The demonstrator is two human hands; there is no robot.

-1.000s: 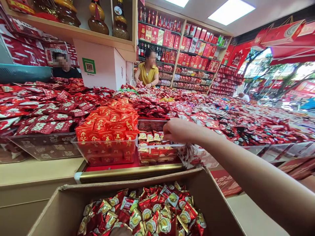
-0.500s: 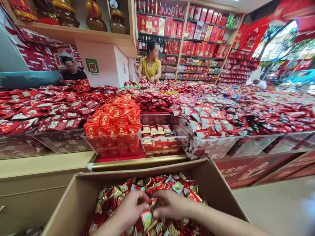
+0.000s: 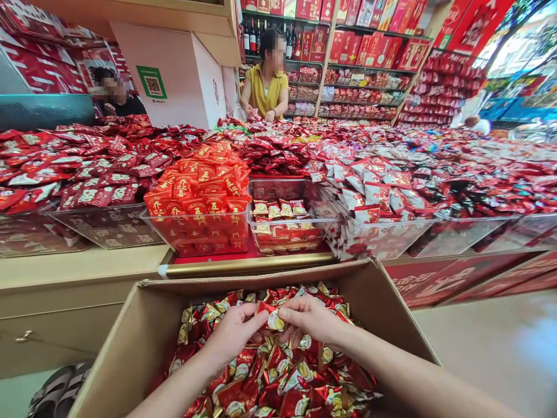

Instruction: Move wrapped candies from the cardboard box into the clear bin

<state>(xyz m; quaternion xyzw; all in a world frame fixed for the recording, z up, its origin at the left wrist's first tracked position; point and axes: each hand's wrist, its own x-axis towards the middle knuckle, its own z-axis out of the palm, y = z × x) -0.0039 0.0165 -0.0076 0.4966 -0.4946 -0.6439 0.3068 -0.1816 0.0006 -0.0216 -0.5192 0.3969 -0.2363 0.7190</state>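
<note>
An open cardboard box (image 3: pixel 404 325) holds a heap of small red and gold candy packets (image 3: pixel 278 383). Above the heap, one red packet with a white and yellow print (image 3: pixel 274 318) is pinched between both hands. My left hand (image 3: pixel 237 331) grips its left side with thumb and fingers. On its right side my right hand (image 3: pixel 308 316) has it between thumb and fingertips. Beyond the box stands a clear bin (image 3: pixel 291 229) with rows of small gold and red packets, beside a clear bin of orange-red packets (image 3: pixel 200 203).
More clear bins of red and white packets (image 3: pixel 383 232) line the counter. A person in a yellow shirt (image 3: pixel 266 87) stands behind it, and another person (image 3: pixel 126 104) is at the left. Dark sandals (image 3: pixel 58 389) lie on the floor at lower left.
Both hands have risen slightly from the heap and now pinch one packet between them. The view has tilted down, showing more of the box and the sandals.
</note>
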